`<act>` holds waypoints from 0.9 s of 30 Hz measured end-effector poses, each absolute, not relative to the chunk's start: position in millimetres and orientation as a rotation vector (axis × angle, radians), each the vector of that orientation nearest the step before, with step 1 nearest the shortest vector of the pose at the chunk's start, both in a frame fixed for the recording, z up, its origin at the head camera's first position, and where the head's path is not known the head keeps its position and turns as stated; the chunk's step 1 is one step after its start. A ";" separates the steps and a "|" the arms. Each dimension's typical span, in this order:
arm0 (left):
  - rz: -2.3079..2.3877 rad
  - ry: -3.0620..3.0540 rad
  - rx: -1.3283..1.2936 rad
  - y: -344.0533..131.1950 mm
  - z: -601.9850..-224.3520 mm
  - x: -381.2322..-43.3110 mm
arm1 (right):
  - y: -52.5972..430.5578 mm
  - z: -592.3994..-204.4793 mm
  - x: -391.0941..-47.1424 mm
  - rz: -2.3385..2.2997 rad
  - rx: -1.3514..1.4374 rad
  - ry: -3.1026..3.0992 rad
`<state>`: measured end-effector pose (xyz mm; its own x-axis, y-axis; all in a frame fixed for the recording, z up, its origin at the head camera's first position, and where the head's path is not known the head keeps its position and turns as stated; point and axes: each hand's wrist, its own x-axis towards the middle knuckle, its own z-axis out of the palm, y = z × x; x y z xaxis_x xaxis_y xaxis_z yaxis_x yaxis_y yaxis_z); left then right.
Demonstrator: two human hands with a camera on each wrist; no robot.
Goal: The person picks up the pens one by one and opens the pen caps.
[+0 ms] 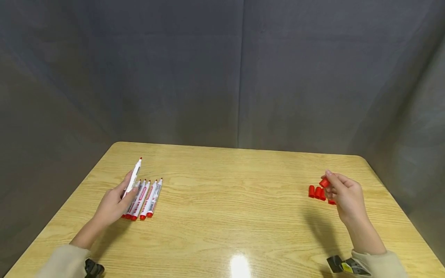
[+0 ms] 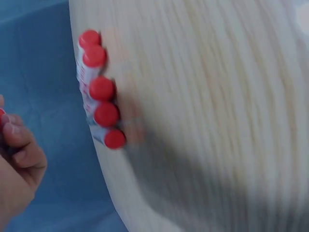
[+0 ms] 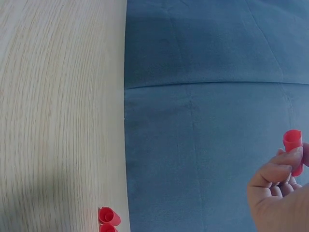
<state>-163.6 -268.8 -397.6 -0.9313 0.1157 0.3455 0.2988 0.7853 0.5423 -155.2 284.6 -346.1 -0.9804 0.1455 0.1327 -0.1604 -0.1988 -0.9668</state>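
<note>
My left hand (image 1: 116, 200) grips an uncapped white marker (image 1: 133, 177), its red tip pointing up and away. Just beneath and beside that hand lie several more uncapped markers (image 1: 146, 199) in a row, their red ends toward me; those ends show in the left wrist view as red discs (image 2: 102, 89). Over at the right, my right hand (image 1: 349, 199) pinches a red marker cap (image 3: 292, 140) between thumb and fingers, with the cap's hollow mouth showing in the right wrist view. Several loose red caps (image 1: 318, 192) rest on the table below this hand, one partly hidden behind it.
The wooden table (image 1: 229, 200) has rounded far corners and stretches between both hands. Dark grey cloth (image 1: 180, 77) hangs behind it and on both sides. A bright light reflection lies near the table's front middle.
</note>
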 end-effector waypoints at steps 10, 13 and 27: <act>-0.845 -2.768 -0.290 -291.2 -405.6 -162.6 | 287.5 -344.9 -154.6 2.309 0.032 -1.821; -0.828 -2.813 -0.271 -294.6 -407.5 -162.5 | 287.8 -345.3 -154.4 2.310 0.038 -1.817; -0.685 -2.983 -0.200 -304.3 -422.0 -165.7 | 293.5 -345.1 -151.0 2.313 0.044 -1.801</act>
